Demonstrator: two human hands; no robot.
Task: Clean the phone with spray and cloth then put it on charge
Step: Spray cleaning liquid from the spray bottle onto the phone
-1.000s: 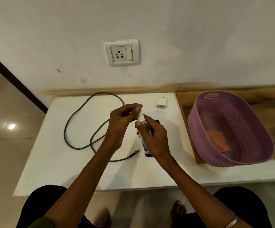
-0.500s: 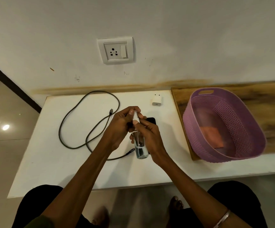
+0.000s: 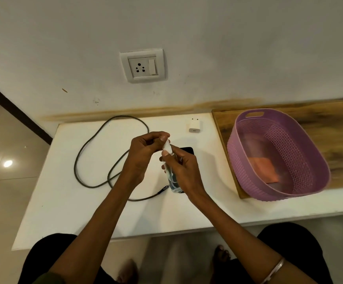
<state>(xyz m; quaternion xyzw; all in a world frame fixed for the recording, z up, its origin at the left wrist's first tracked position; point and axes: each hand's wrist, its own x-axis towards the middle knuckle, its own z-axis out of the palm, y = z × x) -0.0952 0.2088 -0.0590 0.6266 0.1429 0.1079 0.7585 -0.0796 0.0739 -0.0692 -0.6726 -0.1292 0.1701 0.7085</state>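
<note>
My right hand (image 3: 181,167) grips a small clear spray bottle (image 3: 173,182) upright above the white table (image 3: 64,201). My left hand (image 3: 146,152) pinches the bottle's white cap (image 3: 166,146) at the top. A black phone (image 3: 187,150) lies on the table behind my hands, mostly hidden by them. An orange cloth (image 3: 262,169) lies inside the purple basket (image 3: 314,181) at the right. A dark charging cable (image 3: 92,156) is looped on the table at the left, its plug end near the bottle. A white charger adapter (image 3: 194,126) sits by the wall.
A wall socket with a switch (image 3: 143,65) is mounted above the table. The basket stands on a wooden board (image 3: 330,119) at the right. My knees and feet show below the table's front edge.
Both hands and the bottle stay in nearly the same place. My left fingers keep working at the cap, which now sits slightly higher above the bottle neck.
</note>
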